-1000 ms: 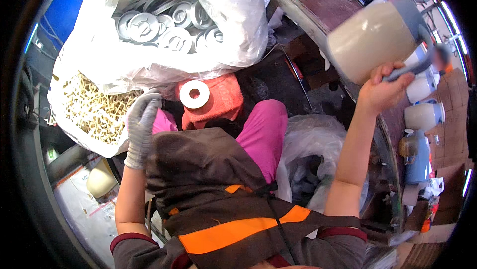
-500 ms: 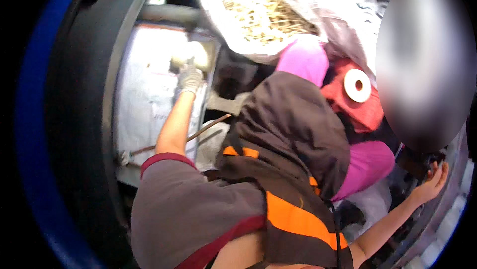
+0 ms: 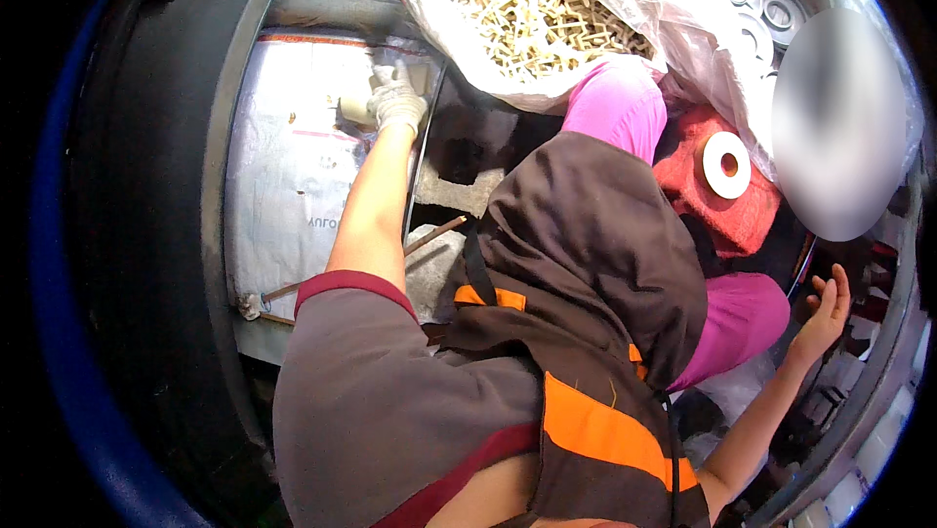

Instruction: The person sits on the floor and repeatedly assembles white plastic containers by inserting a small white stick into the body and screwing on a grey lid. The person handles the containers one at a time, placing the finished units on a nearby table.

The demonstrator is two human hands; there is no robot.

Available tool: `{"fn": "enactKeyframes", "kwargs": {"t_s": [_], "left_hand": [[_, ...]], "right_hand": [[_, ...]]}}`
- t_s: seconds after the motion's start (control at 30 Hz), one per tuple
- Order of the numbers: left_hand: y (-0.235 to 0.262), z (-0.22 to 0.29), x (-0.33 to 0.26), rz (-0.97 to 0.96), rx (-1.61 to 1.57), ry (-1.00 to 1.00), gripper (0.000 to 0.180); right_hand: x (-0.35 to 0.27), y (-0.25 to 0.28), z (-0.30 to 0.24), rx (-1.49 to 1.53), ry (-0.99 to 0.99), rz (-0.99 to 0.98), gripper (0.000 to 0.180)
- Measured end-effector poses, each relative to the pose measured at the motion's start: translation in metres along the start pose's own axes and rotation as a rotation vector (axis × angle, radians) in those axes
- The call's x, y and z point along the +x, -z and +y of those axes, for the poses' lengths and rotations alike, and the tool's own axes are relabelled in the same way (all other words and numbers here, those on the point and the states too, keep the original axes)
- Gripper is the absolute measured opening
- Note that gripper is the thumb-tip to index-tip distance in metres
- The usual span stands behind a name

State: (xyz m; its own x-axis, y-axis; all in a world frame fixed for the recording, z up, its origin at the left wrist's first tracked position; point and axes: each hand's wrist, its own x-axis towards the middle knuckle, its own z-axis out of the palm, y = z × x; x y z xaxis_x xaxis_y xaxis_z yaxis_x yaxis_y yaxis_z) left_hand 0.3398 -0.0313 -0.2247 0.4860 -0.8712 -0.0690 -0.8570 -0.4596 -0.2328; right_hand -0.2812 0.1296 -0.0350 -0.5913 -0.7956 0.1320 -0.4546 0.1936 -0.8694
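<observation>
My left hand (image 3: 398, 103), in a whitish knitted glove, is over a short cream cylinder (image 3: 355, 110). Its fingers bend over the cylinder, which shows on both sides of the hand. Beneath it is a flat panel (image 3: 264, 157) covered in whitish printed sheeting. A thin brown stick (image 3: 436, 234) with a pale lump at one end lies across the near part of this panel, passing under my left forearm. Out to the right, my bare right hand (image 3: 825, 318) is open, fingers somewhat apart, with nothing visible in it. It is beside dark clutter near the curved right edge.
A white sack (image 3: 547, 97) full of small tan pieces stands ahead. Beyond it are several silvery discs (image 3: 781, 13). A white ring (image 3: 726, 165) lies on a red cloth (image 3: 693, 201) by my knees. Grey blocks (image 3: 459, 194) sit beside the panel. A dark frame (image 3: 229, 138) borders the left.
The view has shifted slightly and become sharper. My left hand stays at the cylinder, more of which now shows to its left. My right hand appears higher, still open.
</observation>
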Motion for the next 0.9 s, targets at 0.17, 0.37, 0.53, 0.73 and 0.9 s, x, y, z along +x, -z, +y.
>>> {"fn": "enactKeyframes", "kwargs": {"t_s": [0.17, 0.37, 0.53, 0.73, 0.9], "left_hand": [[0.020, -0.043, 0.036, 0.150, -0.088, -0.207, 0.044], [0.114, -0.116, 0.009, 0.666, -0.845, -0.211, 0.036], [0.226, -0.042, -0.068, 0.865, -0.906, -0.654, 0.035], [0.283, 0.058, -0.164, 0.576, -1.041, -1.127, 0.035], [0.270, 0.100, -0.162, -0.218, -1.433, -0.948, 0.042]], "right_hand": [[-0.005, 0.004, 0.010, 0.027, 0.041, -0.034, 0.029], [-0.012, -0.064, 0.011, 0.051, 0.062, -0.232, 0.027], [-0.058, -0.153, -0.069, 0.469, 0.008, -0.590, 0.038], [-0.078, -0.182, -0.106, 0.475, 0.145, -0.633, 0.044], [-0.070, -0.125, -0.061, 0.150, 0.474, -0.255, 0.045]]}}
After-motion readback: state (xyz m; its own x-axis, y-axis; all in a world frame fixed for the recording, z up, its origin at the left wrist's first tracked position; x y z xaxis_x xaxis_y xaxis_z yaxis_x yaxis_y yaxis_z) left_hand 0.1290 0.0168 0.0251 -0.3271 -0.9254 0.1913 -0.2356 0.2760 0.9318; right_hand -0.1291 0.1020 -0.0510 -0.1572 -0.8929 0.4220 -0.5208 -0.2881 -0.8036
